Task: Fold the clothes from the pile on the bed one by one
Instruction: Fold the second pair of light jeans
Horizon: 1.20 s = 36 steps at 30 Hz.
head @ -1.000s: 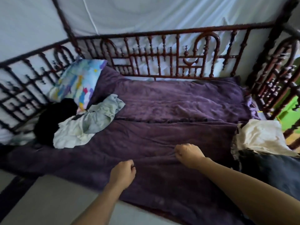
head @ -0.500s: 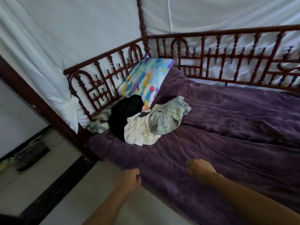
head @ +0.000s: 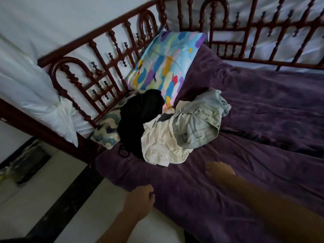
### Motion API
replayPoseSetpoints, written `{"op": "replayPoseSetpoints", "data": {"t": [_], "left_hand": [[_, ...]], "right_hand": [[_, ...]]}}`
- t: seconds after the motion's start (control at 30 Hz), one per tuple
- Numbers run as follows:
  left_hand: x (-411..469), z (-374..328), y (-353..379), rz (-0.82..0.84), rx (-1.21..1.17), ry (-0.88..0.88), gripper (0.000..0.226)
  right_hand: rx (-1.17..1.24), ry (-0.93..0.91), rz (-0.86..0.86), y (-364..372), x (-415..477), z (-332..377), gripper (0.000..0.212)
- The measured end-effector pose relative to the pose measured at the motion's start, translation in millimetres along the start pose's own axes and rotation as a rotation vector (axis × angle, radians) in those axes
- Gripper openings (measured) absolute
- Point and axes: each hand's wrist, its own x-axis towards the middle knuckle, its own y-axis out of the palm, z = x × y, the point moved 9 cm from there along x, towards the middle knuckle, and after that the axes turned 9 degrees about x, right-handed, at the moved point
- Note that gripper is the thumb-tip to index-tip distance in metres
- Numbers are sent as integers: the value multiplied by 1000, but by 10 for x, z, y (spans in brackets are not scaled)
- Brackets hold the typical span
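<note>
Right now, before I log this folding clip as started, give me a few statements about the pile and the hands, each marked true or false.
1. The denim garment lies partly over the cream garment. True.
2. The right hand grips the cream garment. False: it is over the purple blanket, short of the pile.
3. The black garment is on the side of the pile nearest the bed rail. True.
4. The left hand holds a folded shirt. False: it holds nothing, near the bed's edge.
</note>
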Motion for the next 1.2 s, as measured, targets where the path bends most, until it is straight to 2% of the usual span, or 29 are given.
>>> {"op": "replayPoseSetpoints", "data": {"t": [0.1,0.23,0.43,0.53,0.63,0.8,0.9,0.97,1.07,1.2], "left_hand": [[673,69,46,91,44,32,22],[1628,2,154,151,6,43,23],[2578,-223,612,280,-113,50,24],[2774,-301,830,335,-128,88,24],[2928,-295,896,376,-108,102,24],[3234,-281,679,391,-28,98,25],[3413,-392,457,381,-19,128,23],[3484,-499,336,366,-30,142,24],[3522,-652,278,346,-21,153,28],[3517,-847,360,291,-33,214,53]], "right_hand": [[16,95,14,4,726,-100,18],[92,216,-99,-137,1614,-295,29],[44,292,-319,-550,2744,-529,60],[171,474,-358,-639,3098,-829,76],[303,602,-399,-595,3197,-1023,57],[506,497,-543,-643,2903,-872,26],[661,451,-584,-610,2457,-801,26],[721,517,-623,-542,2064,-914,32],[832,690,-794,-460,1370,-1258,32],[831,881,-957,-285,354,-1537,26]]}}
